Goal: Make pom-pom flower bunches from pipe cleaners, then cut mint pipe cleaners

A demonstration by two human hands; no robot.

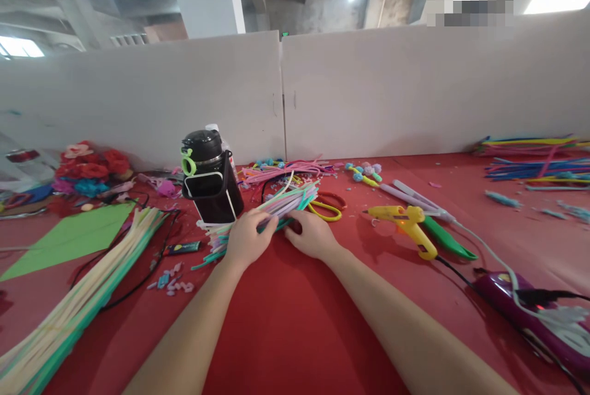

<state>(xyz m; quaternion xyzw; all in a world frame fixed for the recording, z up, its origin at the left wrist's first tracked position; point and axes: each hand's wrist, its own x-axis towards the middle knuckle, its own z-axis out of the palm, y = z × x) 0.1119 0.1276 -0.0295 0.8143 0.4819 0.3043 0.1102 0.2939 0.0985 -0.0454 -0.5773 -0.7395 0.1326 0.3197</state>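
Observation:
A loose bundle of pipe cleaners (291, 199) in pink, lilac, white and turquoise lies across the red table in front of me. My left hand (251, 236) is closed round its left part, thumb on the near side. My right hand (312, 234) curls over the near right part, its fingertips partly hidden behind the stems. Between the two thumbs a few turquoise stems show. Yellow-handled scissors (328, 218) lie just beyond my right hand. Left of my left hand are a dark glue-like tube (183, 248) and small cut pieces (171, 279) in pink and blue.
A black flask (203, 148) in a black carrier stands behind my left hand. Long cream and green pipe cleaners (87, 290) lie at left. At right are a yellow hot glue gun (400, 218), a green-handled tool (447, 240) and a purple power strip (511, 303). White panels (415, 94) close off the back.

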